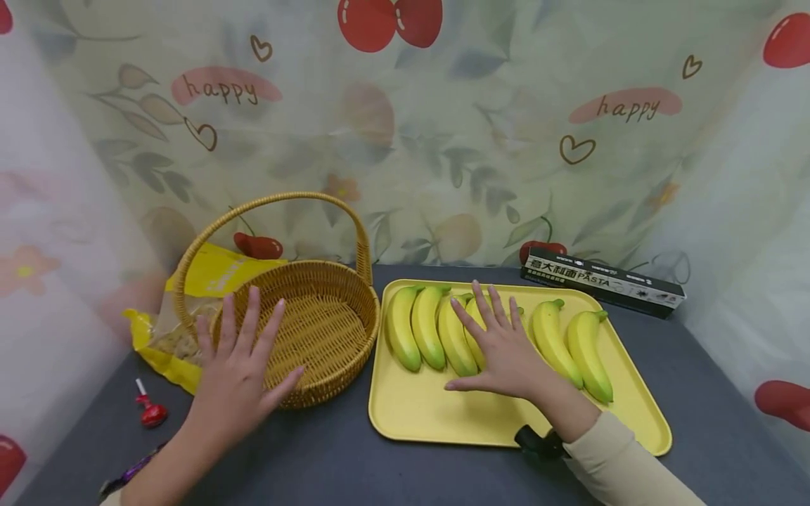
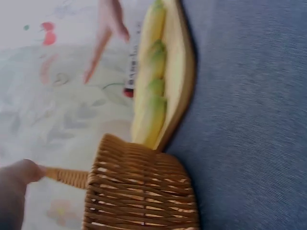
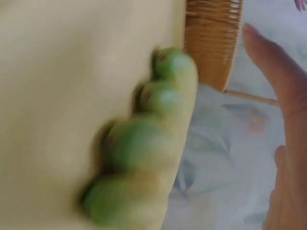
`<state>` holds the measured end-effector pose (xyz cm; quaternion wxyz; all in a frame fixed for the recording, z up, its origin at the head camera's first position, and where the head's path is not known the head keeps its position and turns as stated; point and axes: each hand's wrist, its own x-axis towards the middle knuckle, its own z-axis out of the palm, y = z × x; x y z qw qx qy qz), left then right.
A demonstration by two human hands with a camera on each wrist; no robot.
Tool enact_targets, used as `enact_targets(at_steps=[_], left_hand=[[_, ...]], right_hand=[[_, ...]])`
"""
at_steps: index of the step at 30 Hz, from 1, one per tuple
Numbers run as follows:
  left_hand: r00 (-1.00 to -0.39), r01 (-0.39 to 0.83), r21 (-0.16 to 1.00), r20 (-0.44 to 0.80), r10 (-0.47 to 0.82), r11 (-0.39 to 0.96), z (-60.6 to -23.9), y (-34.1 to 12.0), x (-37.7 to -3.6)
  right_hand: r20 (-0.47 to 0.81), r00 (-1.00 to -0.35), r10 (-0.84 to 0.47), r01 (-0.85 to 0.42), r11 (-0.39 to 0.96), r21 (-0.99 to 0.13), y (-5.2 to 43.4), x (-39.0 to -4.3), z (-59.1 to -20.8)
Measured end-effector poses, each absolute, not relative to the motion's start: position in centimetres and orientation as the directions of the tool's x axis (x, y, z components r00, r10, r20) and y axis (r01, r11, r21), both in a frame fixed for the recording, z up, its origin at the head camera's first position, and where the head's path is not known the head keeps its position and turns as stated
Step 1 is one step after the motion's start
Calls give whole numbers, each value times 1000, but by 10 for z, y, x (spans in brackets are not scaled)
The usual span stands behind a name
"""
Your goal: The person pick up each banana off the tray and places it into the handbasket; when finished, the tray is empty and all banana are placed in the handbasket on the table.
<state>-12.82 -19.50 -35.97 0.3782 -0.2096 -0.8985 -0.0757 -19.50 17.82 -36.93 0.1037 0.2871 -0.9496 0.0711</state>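
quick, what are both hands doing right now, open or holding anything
Left hand: open, fingers spread over the wicker basket, holding nothing.
Right hand: open, fingers spread over the bananas on the yellow tray, holding nothing.

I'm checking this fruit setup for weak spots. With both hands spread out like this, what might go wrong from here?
1. The bananas lie packed side by side on the tray; the right hand, spread flat over the middle ones, may drag or roll neighbours when it lifts one.
2. The left hand hovers open over the basket without gripping it, so the light basket could slide or tip if bumped.
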Motion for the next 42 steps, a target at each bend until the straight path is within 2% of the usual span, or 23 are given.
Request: enact_targets(at_steps=[5,8,11,14,16,19,21,23,28,32,38,42], left_hand=[[-554,412,122,820,142,903,-355,-200,-129],[-560,393,284,828,-17,875,-350,-208,-129],[-608,362,492,768,-200,792,-345,-220,-130],[-720,287,710,602,-344,642,-339,-235,-132],[-810,205,814,453,-372,544,-337,-246,-135],[-924,77,889,234,-302,452,-337,-264,-139],[-966,41,896,149,-213,442,-339,-275,-143],[-987,60,894,120,-109,443,-343,-284,-147],[-983,182,842,157,92,508,-351,-292,-153],[-978,206,791,142,155,577,-355,-292,-153],[-984,142,775,46,170,616,-361,-293,-153],[-986,107,781,2,168,615,-362,-293,-153]], right_hand=[[196,-833,-517,-552,803,-226,142,-210,-374],[182,-838,-514,-545,777,-317,125,-218,-378],[153,-852,-501,-513,738,-439,110,-225,-382],[115,-871,-478,-446,669,-594,98,-229,-384],[106,-881,-460,-404,618,-675,91,-232,-385],[102,-905,-413,-338,553,-761,84,-236,-387],[105,-922,-373,-297,506,-810,80,-240,-388],[106,-938,-329,-254,450,-856,76,-244,-389],[69,-968,-242,-126,228,-966,65,-252,-396],[23,-983,-181,-46,127,-991,59,-252,-404],[4,-991,-135,-22,132,-991,58,-250,-412],[9,-994,-112,-34,225,-974,59,-252,-418]])
